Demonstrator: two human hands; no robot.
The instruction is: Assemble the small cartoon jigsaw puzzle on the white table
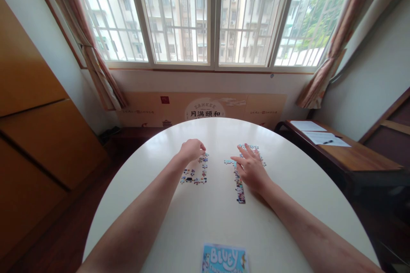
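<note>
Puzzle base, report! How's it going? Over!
Left hand at small multicoloured jigsaw pieces. Right hand spread over joined multicoloured puzzle strip. Blue rectangular Bluey cover: clear of both hands.

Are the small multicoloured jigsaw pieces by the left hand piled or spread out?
Spread out: the jigsaw pieces lie flat, with the round white tabletop showing between several. Whether any interlock, I cannot tell.

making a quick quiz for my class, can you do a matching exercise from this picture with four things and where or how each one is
Things
1. left hand
2. right hand
3. blue item printed BLUEY
4. papers

Places and states
A. on the wooden surface at the right
B. fingers spread over the right-hand puzzle pieces
C. near side of the white table
D. at the far end of the left-hand puzzle pieces

Pairs: 1-D, 2-B, 3-C, 4-A
</note>
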